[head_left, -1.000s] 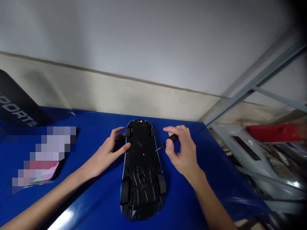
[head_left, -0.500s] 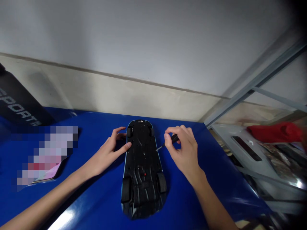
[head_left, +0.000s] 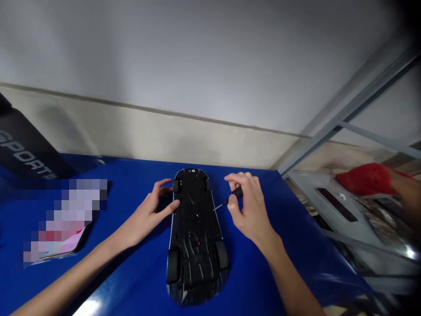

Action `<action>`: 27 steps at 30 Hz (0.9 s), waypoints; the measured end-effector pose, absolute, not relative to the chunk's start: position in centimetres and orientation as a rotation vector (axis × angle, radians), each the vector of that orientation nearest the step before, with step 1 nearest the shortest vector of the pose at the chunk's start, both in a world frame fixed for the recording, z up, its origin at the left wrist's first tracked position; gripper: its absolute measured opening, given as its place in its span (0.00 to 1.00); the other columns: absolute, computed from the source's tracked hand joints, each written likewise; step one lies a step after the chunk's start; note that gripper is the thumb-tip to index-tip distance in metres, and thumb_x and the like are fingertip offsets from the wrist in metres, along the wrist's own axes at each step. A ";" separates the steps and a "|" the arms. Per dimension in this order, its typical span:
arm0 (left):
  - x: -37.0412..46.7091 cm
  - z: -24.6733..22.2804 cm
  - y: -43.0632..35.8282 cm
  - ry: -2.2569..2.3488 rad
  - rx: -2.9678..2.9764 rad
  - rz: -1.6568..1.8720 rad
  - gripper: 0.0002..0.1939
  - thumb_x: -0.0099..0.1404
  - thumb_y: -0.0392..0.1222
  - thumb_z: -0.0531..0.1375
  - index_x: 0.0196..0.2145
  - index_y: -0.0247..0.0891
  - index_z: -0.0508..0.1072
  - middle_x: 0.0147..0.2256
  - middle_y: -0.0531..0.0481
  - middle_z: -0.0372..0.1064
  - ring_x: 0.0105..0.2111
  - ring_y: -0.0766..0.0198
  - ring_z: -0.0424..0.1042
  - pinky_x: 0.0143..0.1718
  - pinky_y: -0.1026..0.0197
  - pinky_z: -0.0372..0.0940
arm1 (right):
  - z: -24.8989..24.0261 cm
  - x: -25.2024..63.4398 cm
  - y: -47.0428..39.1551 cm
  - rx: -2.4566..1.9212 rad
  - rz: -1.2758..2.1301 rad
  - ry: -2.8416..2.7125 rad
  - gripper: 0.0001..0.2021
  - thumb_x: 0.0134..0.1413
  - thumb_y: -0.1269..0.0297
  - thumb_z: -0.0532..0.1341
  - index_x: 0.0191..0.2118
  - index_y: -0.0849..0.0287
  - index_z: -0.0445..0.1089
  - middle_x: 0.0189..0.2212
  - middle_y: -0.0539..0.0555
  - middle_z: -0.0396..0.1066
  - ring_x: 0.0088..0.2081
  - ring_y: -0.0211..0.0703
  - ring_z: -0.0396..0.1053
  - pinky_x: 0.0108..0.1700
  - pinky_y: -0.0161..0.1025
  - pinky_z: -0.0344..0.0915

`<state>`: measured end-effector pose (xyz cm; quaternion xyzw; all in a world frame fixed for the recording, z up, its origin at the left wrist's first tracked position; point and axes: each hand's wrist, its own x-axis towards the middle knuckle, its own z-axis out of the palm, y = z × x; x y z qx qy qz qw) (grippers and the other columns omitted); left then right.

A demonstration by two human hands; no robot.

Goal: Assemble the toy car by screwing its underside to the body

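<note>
A toy car (head_left: 197, 228) lies upside down on the blue table (head_left: 125, 281), its black underside and wheels facing up and thin light-blue body edges showing. My left hand (head_left: 154, 206) grips its left side near the front-left wheel, thumb over the underside; the other fingertips are partly hidden behind the edge. In my right hand (head_left: 248, 202) is a screwdriver (head_left: 235, 194) with a black handle and thin metal shaft. Its tip meets the right edge of the car, around the middle of its length.
A dark box lettered SPORT (head_left: 28, 145) stands at the far left. Before it lies a phone-like object (head_left: 70, 241), mostly blurred out. A pale wall runs behind the table. On the right, past a metal frame (head_left: 342, 120), a red cloth (head_left: 365, 177) and a person's arm (head_left: 406, 191) show.
My right thumb has shifted down along the screwdriver handle, its fingers spread a little more. The car and left hand stay in place. The view has tilted slightly; the other person's arm moved in.
</note>
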<state>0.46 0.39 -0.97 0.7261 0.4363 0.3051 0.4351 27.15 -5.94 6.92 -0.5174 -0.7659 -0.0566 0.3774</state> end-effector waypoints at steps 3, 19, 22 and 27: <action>0.4 -0.9 0.4 1.084 1.810 0.749 0.31 0.69 0.58 0.56 0.64 0.54 0.50 0.58 0.46 0.64 0.60 0.49 0.63 0.61 0.39 0.59 | 6.7 27.3 -5.8 -1.418 -0.187 -1.891 0.10 0.59 0.71 0.56 0.46 0.54 0.65 0.28 0.47 0.63 0.33 0.41 0.61 0.42 0.43 0.59; 0.5 -0.9 0.6 1.076 1.857 0.776 0.30 0.70 0.57 0.55 0.64 0.51 0.50 0.57 0.42 0.66 0.59 0.47 0.64 0.60 0.36 0.58 | 6.8 26.7 -6.5 -1.326 -0.151 -1.900 0.14 0.58 0.72 0.56 0.49 0.54 0.61 0.32 0.49 0.67 0.36 0.43 0.65 0.43 0.44 0.62; 0.5 -1.0 0.6 1.071 1.862 0.777 0.30 0.70 0.57 0.56 0.64 0.51 0.51 0.58 0.42 0.66 0.59 0.47 0.64 0.60 0.36 0.58 | 6.9 26.7 -6.5 -1.422 -0.135 -1.890 0.07 0.60 0.71 0.55 0.42 0.53 0.64 0.30 0.49 0.68 0.33 0.42 0.65 0.41 0.43 0.62; 0.5 -0.9 0.6 1.099 1.865 0.767 0.31 0.69 0.58 0.55 0.64 0.50 0.51 0.57 0.43 0.67 0.58 0.48 0.65 0.60 0.39 0.60 | 7.1 26.5 -6.5 -1.411 -0.138 -1.883 0.08 0.61 0.70 0.57 0.45 0.55 0.62 0.33 0.51 0.69 0.35 0.43 0.65 0.42 0.43 0.62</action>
